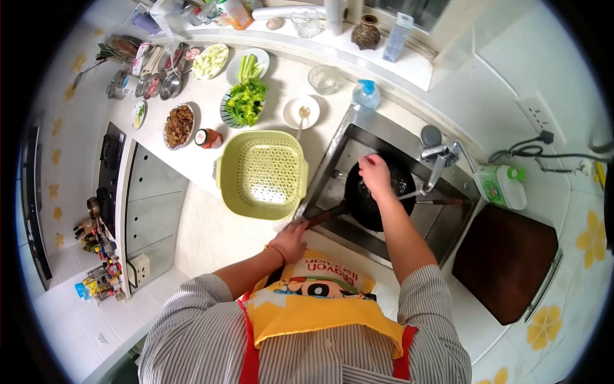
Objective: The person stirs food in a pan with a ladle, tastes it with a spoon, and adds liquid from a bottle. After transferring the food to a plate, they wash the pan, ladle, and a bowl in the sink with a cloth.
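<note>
A black wok [362, 213] sits in the steel sink [342, 173], under the tap [437, 168]. My left hand [291, 240] is closed around the end of its brown handle [327, 216], at the sink's left edge. Over the inside of the wok is my right hand [375, 174], its fingers drawn together. Whatever they may hold is hidden from this angle. Wet, shiny spots show on the wok's dark surface. A thin brown handle [441, 202] lies across the right part of the sink.
Left of the sink stands a green colander [261, 208]. Behind it are a white bowl [292, 110], leafy greens [245, 102] and a small jar [208, 138]. A soap bottle [366, 96] stands behind the sink; a dark cutting board [505, 262] leans at right.
</note>
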A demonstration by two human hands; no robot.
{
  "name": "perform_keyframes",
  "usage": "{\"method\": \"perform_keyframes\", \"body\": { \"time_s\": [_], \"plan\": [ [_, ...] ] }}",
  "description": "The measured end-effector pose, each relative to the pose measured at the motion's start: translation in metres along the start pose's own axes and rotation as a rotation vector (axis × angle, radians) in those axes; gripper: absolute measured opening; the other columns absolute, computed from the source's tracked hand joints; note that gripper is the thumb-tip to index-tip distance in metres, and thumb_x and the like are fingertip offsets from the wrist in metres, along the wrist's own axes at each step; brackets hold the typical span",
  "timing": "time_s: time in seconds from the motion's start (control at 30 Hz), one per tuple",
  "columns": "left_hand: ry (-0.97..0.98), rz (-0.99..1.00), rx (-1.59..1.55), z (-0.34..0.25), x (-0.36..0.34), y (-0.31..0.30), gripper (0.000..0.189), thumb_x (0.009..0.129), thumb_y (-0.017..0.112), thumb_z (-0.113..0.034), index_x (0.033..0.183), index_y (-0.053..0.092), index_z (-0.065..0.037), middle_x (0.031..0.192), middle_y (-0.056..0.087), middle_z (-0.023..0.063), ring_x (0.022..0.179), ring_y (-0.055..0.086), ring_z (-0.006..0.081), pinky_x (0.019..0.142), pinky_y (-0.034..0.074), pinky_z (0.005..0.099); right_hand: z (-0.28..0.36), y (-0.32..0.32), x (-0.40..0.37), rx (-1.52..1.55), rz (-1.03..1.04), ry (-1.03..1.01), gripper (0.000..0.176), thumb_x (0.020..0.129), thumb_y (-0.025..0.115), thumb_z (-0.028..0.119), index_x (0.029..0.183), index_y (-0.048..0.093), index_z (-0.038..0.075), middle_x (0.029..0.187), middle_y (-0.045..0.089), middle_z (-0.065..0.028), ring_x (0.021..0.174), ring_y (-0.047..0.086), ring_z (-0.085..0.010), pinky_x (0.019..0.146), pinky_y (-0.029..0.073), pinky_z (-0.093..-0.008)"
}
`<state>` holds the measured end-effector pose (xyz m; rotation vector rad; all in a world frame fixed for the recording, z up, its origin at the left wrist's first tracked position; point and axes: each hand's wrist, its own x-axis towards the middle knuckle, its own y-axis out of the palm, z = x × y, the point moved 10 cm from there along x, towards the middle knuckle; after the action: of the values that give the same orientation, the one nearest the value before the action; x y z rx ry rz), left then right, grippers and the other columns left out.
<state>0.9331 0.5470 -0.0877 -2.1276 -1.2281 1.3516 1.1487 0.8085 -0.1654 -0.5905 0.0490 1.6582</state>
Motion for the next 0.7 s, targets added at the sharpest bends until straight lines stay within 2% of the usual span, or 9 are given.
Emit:
{"method": "perform_keyframes", "body": {
  "time_s": [0.1,0.2,0.27,0.33,0.43,0.5,0.57,0.63,0.7],
  "plan": [
    [0.043,0.020,-0.073,0.016,-0.009,-0.014,0.060,0.090,0.062,-0.020,0.144,0.047,0.000,0.148,0.048,0.0255,0.135,0.048,0.0401,0.116,0.038,0.0439,0.093,0.050,0.025,-0.136,0.007,-0.085,0.038,0.092,0.070,0.034,0.103,0.068,-0.002,0.084,0.068,-0.0084,0.070,0.067,-0.0160,0.066,0.053,-0.0320],
    [0.056,0.125,-0.131,0.035,-0.021,-0.025,0.052,0.090,0.062,-0.020,0.138,0.055,-0.001,0.140,0.056,0.0243,0.129,0.053,0.0398,0.112,0.042,0.0441,0.147,0.095,0.056,-0.375,-0.097,-0.190,0.041,0.092,0.069,0.032,0.114,0.066,-0.001,0.089,0.072,-0.0121,0.065,0.068,-0.0193,0.066,0.055,-0.0345],
    [0.027,0.204,-0.172,0.037,-0.037,-0.050,0.046,0.092,0.062,-0.022,0.135,0.060,-0.006,0.134,0.061,0.0197,0.124,0.057,0.0389,0.108,0.045,0.0440,0.138,0.132,0.072,-0.251,0.108,0.134,0.043,0.092,0.066,0.027,0.124,0.061,-0.001,0.094,0.073,-0.0166,0.062,0.070,-0.0235,0.061,0.056,-0.0364],
    [0.064,0.207,-0.219,0.047,-0.050,-0.064,0.045,0.092,0.063,-0.022,0.134,0.060,-0.006,0.132,0.063,0.0192,0.123,0.059,0.0379,0.107,0.046,0.0434,0.100,0.161,0.114,-0.327,0.078,0.077,0.043,0.093,0.064,0.023,0.128,0.059,-0.001,0.094,0.073,-0.0178,0.062,0.071,-0.0242,0.059,0.056,-0.0362],
    [0.090,0.201,-0.298,0.049,-0.063,-0.094,0.044,0.093,0.064,-0.023,0.134,0.061,-0.007,0.129,0.065,0.0181,0.119,0.062,0.0353,0.103,0.049,0.0422,0.112,0.154,0.111,-0.383,0.038,0.010,0.042,0.090,0.061,0.021,0.125,0.059,-0.002,0.112,0.069,-0.0262,0.081,0.074,-0.0346,0.074,0.060,-0.0442],
    [0.089,0.203,-0.336,0.051,-0.067,-0.099,0.044,0.094,0.064,-0.024,0.135,0.061,-0.008,0.128,0.066,0.0175,0.116,0.064,0.0337,0.101,0.050,0.0416,0.118,0.130,0.079,0.065,0.081,0.138,0.035,0.092,0.056,0.013,0.123,0.056,-0.003,0.105,0.070,-0.0223,0.066,0.073,-0.0285,0.056,0.058,-0.0376],
    [0.075,0.155,-0.385,0.050,-0.067,-0.096,0.044,0.095,0.065,-0.024,0.135,0.061,-0.007,0.124,0.068,0.0170,0.109,0.068,0.0316,0.096,0.053,0.0404,0.122,0.090,0.042,0.095,0.033,0.178,0.031,0.093,0.054,0.011,0.121,0.056,-0.003,0.103,0.070,-0.0207,0.066,0.073,-0.0274,0.054,0.057,-0.0355],
    [0.101,0.147,-0.428,0.021,-0.060,-0.098,0.039,0.096,0.066,-0.022,0.131,0.062,-0.005,0.119,0.070,0.0137,0.104,0.071,0.0251,0.092,0.055,0.0369,0.103,0.045,0.004,0.131,-0.025,0.215,0.028,0.094,0.051,0.008,0.119,0.056,-0.003,0.101,0.070,-0.0190,0.065,0.073,-0.0264,0.052,0.057,-0.0334],
    [0.137,0.257,-0.708,-0.020,-0.050,-0.089,0.034,0.097,0.066,-0.017,0.127,0.063,-0.003,0.115,0.071,0.0103,0.101,0.070,0.0181,0.089,0.056,0.0329,0.071,0.002,-0.032,0.228,-0.068,0.192,0.026,0.095,0.051,0.011,0.118,0.055,-0.002,0.096,0.069,-0.0170,0.061,0.070,-0.0235,0.051,0.056,-0.0324]
  ]
}}
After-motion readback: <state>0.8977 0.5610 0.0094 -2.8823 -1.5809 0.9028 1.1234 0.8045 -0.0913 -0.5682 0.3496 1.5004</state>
